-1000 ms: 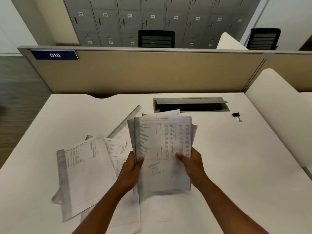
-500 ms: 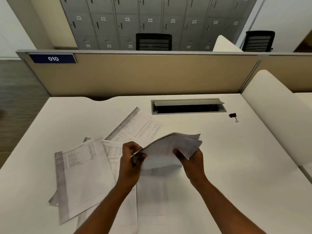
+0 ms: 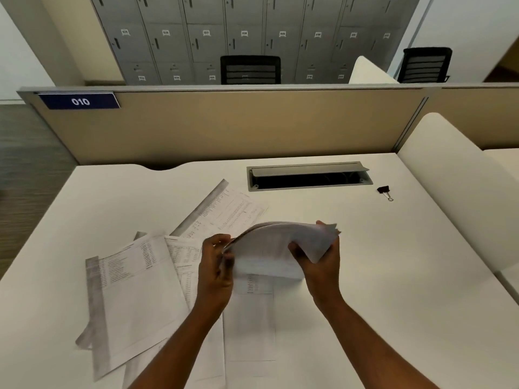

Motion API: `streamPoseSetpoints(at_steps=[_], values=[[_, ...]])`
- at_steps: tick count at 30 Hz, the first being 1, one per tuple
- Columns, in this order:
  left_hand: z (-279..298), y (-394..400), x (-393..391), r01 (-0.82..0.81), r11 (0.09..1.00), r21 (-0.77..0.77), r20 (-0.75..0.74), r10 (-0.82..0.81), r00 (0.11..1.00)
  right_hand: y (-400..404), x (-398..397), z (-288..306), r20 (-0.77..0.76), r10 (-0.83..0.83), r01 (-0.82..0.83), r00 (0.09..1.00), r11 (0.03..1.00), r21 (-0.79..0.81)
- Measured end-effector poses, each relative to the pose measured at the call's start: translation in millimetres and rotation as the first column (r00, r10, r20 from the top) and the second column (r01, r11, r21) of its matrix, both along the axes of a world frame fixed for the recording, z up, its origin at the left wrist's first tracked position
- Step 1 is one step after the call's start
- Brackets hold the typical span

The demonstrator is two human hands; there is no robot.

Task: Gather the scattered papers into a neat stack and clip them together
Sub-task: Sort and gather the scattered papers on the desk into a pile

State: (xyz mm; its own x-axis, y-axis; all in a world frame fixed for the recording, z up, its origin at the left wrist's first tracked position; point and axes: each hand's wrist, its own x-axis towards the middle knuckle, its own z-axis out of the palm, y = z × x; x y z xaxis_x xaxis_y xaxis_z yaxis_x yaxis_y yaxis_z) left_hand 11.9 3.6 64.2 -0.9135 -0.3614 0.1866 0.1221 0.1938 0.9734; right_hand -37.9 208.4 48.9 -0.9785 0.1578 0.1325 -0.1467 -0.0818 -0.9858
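I hold a bundle of printed papers [image 3: 276, 248] above the white desk [image 3: 393, 276], bent over so its sheets arch. My left hand [image 3: 214, 272] grips its left edge and my right hand [image 3: 318, 258] grips its right side, thumb under the curl. Several loose printed sheets lie on the desk: one large sheet [image 3: 129, 299] at the left, one angled sheet [image 3: 224, 211] behind my hands, others [image 3: 250, 327] under my forearms. A black binder clip [image 3: 384, 190] lies apart at the far right of the desk.
An open grey cable tray [image 3: 309, 179] is set in the desk behind the papers. A beige partition [image 3: 224, 127] with a "010" label closes the far edge. A white curved divider [image 3: 460, 186] bounds the right side.
The bundle stood upright facing me a second ago; both hands have since tipped it down and bent it into an arch, moving slightly right.
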Motion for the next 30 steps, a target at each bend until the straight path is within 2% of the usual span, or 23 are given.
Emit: streamPoseSetpoints(at_steps=[4,9,12,14,17,21,24,27,30], values=[[1.2,3.5,-6.6,-0.039,0.999,0.015,-0.053,0.040,0.998,5.3,-4.4,-8.5,0.030,0.035,-0.038,0.999,0.995,0.089],[-1.4,6.7,-17.1,-0.027,0.999,0.040,-0.016,0.027,1.000,1.4,-6.2,-1.4,-0.005,0.013,-0.013,1.000,0.999,0.031],[1.2,14.6,-22.9,0.040,0.998,-0.057,-0.015,-0.041,0.999,-4.8,-4.0,-5.2,0.016,0.094,-0.095,0.995,0.987,0.129],[-1.6,17.1,-26.6,0.037,0.995,-0.094,0.006,-0.036,0.999,-5.0,-8.6,-6.8,0.029,0.040,-0.044,0.999,0.987,0.155],[-7.0,11.4,-28.2,-0.032,0.995,-0.091,0.000,0.032,0.999,-0.9,-18.4,-5.6,0.085,-0.059,0.056,0.995,0.998,0.038],[-9.1,6.7,-26.6,-0.124,0.992,-0.026,-0.004,0.124,0.992,-3.2,-21.2,-11.3,0.116,-0.008,0.004,0.993,0.999,0.033],[-2.5,11.5,-26.0,-0.114,0.993,-0.010,0.003,0.114,0.994,-5.4,-19.8,-6.3,0.106,0.002,0.001,0.994,1.000,-0.029],[4.6,11.1,-25.2,-0.088,0.996,-0.018,-0.036,0.087,0.996,-0.1,-18.5,1.9,0.020,0.005,-0.003,1.000,0.996,-0.091],[6.7,7.9,-24.0,-0.080,0.996,-0.049,-0.081,0.075,0.994,2.7,-17.8,4.3,0.023,0.013,-0.012,1.000,0.999,-0.052]])
